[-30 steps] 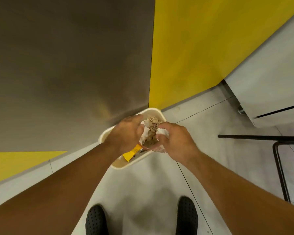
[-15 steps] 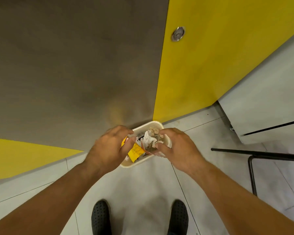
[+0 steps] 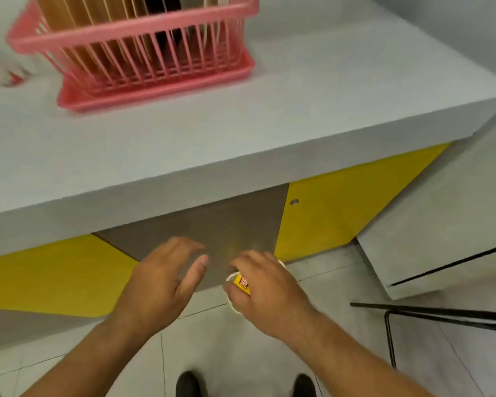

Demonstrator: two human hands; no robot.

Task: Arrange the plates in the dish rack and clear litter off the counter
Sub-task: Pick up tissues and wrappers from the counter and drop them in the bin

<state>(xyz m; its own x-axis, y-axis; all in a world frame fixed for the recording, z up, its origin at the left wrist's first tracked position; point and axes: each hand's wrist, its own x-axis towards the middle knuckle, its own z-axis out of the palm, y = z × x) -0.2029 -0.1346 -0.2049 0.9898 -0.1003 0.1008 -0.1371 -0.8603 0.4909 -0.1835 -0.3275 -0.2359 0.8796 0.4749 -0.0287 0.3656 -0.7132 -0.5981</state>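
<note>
Standing upright in the pink dish rack (image 3: 143, 25) on the grey counter (image 3: 327, 96), blurred plates (image 3: 69, 24) are seen. The left hand (image 3: 161, 282) is spread, empty. Under the curled right hand (image 3: 267, 293), a yellow wrapper (image 3: 242, 283) with unreadable red print is seen above the bin (image 3: 234, 307), perhaps pinched; that cannot be told.

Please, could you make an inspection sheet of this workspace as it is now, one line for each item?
Surface: grey counter.
Job's things: pink dish rack on the counter, plates standing inside; cream bin on the floor, yellow wrapper showing inside.
Clutter: blurred white and red litter at the counter's left edge.
Grippers: left hand open, empty; right hand over the bin, grip unclear.
Cables: nothing seen.
Surroundings: yellow and grey cabinet fronts, tiled floor, black metal frame.
</note>
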